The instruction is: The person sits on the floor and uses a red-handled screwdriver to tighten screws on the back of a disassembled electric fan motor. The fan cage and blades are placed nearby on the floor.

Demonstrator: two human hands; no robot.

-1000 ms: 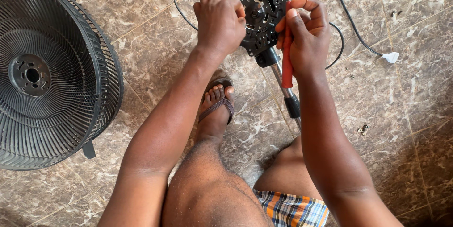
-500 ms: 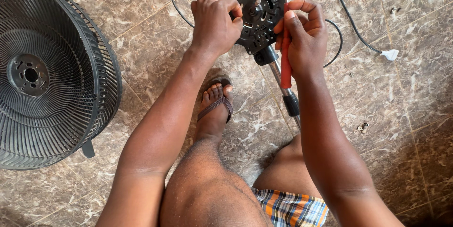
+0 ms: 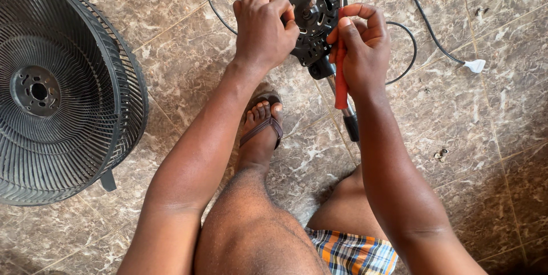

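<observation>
**Head view: fan motor plate held over the tiled floor**

Head view, looking straight down. A round black motor plate (image 3: 311, 15) on a metal pole (image 3: 342, 112) is being held near the top of the frame, above the floor (image 3: 188, 63). The left hand (image 3: 264, 26) is curled tight against the plate's left edge, grip closed on it. The right hand (image 3: 361, 46) is wrapped around a red-handled screwdriver (image 3: 341, 83), its shaft pointing up beside the plate. A black cable (image 3: 422, 12) is looped behind, ending in a white plug (image 3: 475, 66). A sandalled foot (image 3: 261, 129) is planted below the plate. A black fan grille (image 3: 57, 86) is lying well apart on the left. Small screws (image 3: 440, 153) are seen on the tiles at right.
</observation>
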